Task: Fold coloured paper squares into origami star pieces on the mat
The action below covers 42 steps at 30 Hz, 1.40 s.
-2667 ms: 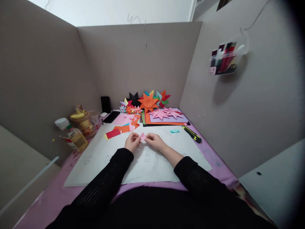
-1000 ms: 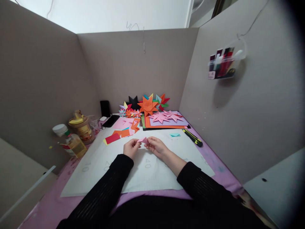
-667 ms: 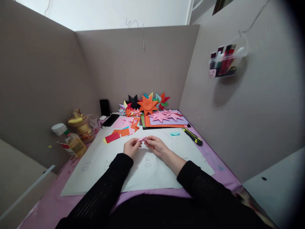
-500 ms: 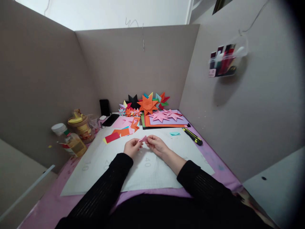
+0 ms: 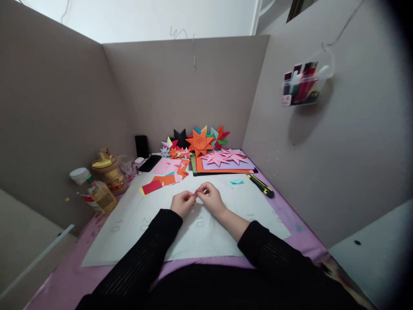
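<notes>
A small piece of pink paper is pinched between my two hands, mostly hidden by the fingers. My left hand grips it from the left with thumb and index finger. From the right, my right hand holds it, and the fingertips of both hands meet. Both hands are just above the white sheet with printed numbers. Beyond my right hand lies a folded turquoise paper piece. Left of my hands are red and orange paper rectangles.
Folded paper stars stand along the back wall, and pink stars lie on stacked coloured sheets. A yellow-black utility knife lies at right. Glue-like bottle, jar and phone are at left.
My hands have closed in on the pink paper, so less of it shows. The left hand has shifted slightly right, and the fingertips now meet.
</notes>
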{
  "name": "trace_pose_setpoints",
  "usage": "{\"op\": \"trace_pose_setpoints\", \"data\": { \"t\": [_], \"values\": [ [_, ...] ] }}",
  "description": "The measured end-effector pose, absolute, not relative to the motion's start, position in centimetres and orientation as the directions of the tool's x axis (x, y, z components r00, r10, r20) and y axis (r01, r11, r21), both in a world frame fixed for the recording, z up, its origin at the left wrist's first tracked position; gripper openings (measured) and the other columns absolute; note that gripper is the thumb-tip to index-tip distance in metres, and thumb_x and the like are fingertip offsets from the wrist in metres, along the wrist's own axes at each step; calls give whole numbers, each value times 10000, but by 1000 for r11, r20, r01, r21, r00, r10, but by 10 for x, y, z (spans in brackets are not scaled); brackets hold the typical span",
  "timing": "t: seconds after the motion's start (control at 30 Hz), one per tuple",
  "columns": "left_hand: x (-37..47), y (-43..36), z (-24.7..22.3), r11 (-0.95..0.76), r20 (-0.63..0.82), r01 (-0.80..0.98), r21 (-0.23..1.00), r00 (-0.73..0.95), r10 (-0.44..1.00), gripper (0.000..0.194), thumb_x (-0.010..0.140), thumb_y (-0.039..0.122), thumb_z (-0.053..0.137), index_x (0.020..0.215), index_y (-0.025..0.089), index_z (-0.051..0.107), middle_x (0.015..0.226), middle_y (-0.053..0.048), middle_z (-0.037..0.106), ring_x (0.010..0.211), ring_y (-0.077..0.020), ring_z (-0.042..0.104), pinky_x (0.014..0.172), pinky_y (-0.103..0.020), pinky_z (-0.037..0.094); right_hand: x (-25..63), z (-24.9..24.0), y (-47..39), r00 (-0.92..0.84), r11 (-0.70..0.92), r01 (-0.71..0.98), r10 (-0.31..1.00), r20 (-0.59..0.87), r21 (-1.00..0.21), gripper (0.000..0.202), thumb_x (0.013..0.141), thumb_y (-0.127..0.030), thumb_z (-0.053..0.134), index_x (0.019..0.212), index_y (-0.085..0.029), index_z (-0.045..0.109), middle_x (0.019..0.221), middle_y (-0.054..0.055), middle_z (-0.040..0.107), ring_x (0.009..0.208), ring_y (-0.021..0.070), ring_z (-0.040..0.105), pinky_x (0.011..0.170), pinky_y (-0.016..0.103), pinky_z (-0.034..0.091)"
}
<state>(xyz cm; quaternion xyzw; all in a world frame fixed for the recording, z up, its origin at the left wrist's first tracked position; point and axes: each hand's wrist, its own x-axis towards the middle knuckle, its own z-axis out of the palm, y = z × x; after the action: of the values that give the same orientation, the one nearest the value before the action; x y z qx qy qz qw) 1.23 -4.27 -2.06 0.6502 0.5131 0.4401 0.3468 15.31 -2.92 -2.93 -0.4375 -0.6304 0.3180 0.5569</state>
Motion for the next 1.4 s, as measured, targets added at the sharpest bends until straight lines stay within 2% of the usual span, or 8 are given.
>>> {"op": "trace_pose_setpoints", "data": {
  "t": [0.1, 0.2, 0.4, 0.5, 0.6, 0.9, 1.23, 1.4],
  "values": [
    [12, -43, -20, -248, 237, 405, 880, 78, 968, 288, 721, 414, 554, 620, 152, 617, 510, 7, 606, 470, -113, 533, 478, -211, 407, 154, -27, -33, 5, 481, 270, 866, 501, -834, 96, 712, -245, 580, 655, -203, 514, 757, 18, 532, 764, 167, 489, 699, 296, 393],
    [10, -40, -20, -207, 209, 380, 902, 37, 977, 275, 714, 410, 563, 648, 151, 624, 540, -2, 625, 486, -122, 558, 486, -216, 425, 155, -25, -32, -9, 474, 158, 878, 478, -866, 114, 732, -311, 587, 727, -204, 547, 796, 25, 551, 790, 168, 507, 709, 292, 409],
    [1, -31, -27, -221, 228, 300, 928, 14, 974, 258, 731, 390, 552, 761, 149, 639, 645, -30, 659, 550, -137, 600, 482, -218, 452, 158, -27, -20, -146, 3, -357, 988, 59, -934, 243, 759, -407, 546, 828, -179, 591, 854, 54, 608, 744, 152, 578, 572, 240, 439],
    [-1, -31, -29, -294, 305, 341, 893, 21, 952, 256, 746, 387, 542, 782, 159, 651, 660, -28, 660, 583, -141, 612, 519, -226, 471, 160, -27, -19, -324, -214, -440, 944, -69, -872, 232, 687, -348, 651, 820, -164, 602, 761, 51, 638, 629, 137, 597, 516, 225, 431],
    [-2, -33, -28, -365, 390, 392, 844, 18, 921, 241, 763, 378, 536, 788, 171, 655, 701, -30, 668, 620, -143, 622, 567, -233, 483, 160, -28, -20, -352, -255, -475, 932, -84, -842, 218, 652, -300, 700, 791, -156, 616, 690, 36, 645, 574, 116, 591, 505, 214, 440],
    [-2, -35, -27, -420, 459, 495, 761, 48, 887, 206, 784, 338, 522, 798, 179, 653, 743, -35, 682, 665, -149, 624, 577, -230, 481, 156, -34, -17, -263, -174, -455, 963, -55, -873, 245, 588, -272, 755, 749, -154, 612, 614, -6, 606, 523, 95, 567, 487, 204, 435],
    [0, -35, -28, -391, 396, 436, 811, 85, 914, 172, 755, 276, 543, 799, 167, 668, 735, -40, 685, 655, -153, 636, 605, -249, 502, 161, -34, -18, -212, 240, -116, 942, 261, -964, 108, 699, -269, 635, 729, -169, 609, 636, -14, 594, 569, 102, 510, 559, 229, 407],
    [-1, -33, -27, -363, 338, 338, 869, 132, 932, 338, 693, 279, 615, 1009, 157, 620, 834, -58, 683, 760, -175, 642, 677, -275, 520, 168, -28, -18, -186, 378, 30, 912, 366, -925, 99, 733, -262, 589, 716, -169, 620, 670, -8, 595, 632, 116, 526, 618, 240, 408]
  ]
}}
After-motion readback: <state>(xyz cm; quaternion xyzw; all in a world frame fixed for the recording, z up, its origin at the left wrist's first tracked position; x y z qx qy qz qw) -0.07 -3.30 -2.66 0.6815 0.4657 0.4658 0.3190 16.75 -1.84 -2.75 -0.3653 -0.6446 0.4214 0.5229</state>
